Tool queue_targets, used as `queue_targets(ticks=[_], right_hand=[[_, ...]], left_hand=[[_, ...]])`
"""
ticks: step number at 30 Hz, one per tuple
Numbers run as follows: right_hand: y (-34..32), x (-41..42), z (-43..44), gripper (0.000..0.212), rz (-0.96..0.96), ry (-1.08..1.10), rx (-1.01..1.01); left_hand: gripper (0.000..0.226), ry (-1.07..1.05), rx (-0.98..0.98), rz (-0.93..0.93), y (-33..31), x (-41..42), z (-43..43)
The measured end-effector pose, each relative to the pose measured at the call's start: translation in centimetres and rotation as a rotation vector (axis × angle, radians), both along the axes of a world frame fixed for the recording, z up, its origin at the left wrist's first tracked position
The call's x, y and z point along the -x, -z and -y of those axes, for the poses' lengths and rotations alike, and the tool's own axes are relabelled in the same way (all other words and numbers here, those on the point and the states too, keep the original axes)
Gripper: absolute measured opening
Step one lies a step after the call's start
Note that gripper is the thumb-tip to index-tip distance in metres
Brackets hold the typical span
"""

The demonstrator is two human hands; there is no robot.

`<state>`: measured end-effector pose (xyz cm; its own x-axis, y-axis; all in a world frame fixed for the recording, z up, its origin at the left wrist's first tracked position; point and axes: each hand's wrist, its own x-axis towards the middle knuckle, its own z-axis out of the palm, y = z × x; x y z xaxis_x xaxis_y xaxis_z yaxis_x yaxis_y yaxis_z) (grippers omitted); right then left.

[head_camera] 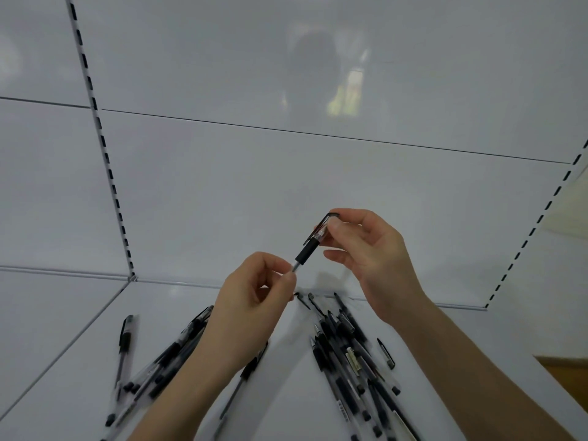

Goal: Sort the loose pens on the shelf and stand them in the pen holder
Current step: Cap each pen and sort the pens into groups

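Both hands hold one black gel pen up above the white shelf. My left hand pinches the pen's lower end between thumb and fingertips. My right hand pinches its clear cap with the black clip at the upper end. The pen slants from lower left to upper right. Several loose black pens lie in a left pile under my left forearm, and several more form a right pile between my arms. No pen holder is in view.
A single pen lies apart at the far left of the shelf. A loose pen cap rests right of the right pile. White back panels with slotted uprights enclose the shelf. A wooden floor shows beyond the right edge.
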<state>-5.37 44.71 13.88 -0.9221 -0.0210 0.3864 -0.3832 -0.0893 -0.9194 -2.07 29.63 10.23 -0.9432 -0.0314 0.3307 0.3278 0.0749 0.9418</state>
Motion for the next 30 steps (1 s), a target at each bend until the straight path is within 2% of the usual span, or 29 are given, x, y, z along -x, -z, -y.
queue_targets(ticks=[7, 15, 19, 24, 28, 30], right_hand=[[0.3, -0.3, 0.4, 0.011, -0.101, 0.065, -0.040], [2.1, 0.1, 1.1, 0.007, -0.045, 0.042, -0.002], [2.6, 1.1, 0.7, 0.007, 0.038, 0.000, -0.066], [5.0, 2.7, -1.1, 0.004, 0.167, 0.023, -0.346], [7.2, 2.7, -3.2, 0.009, 0.164, 0.084, -0.806], [7.9, 2.1, -3.7, 0.011, 0.181, 0.059, -0.967]], left_hand=[[0.016, -0.071, 0.116, -0.084, 0.2, 0.1, -0.4], [0.019, -0.127, 0.218, -0.093, 1.3, 0.4, -0.3], [0.019, -0.171, 0.260, -0.067, 2.4, 1.2, 0.1], [0.014, -0.380, 0.610, -0.061, 5.1, 1.9, 2.6], [0.017, -0.441, 0.850, 0.034, 7.4, 1.2, 5.0], [0.018, -0.437, 0.921, 0.071, 8.1, 0.8, 5.5]])
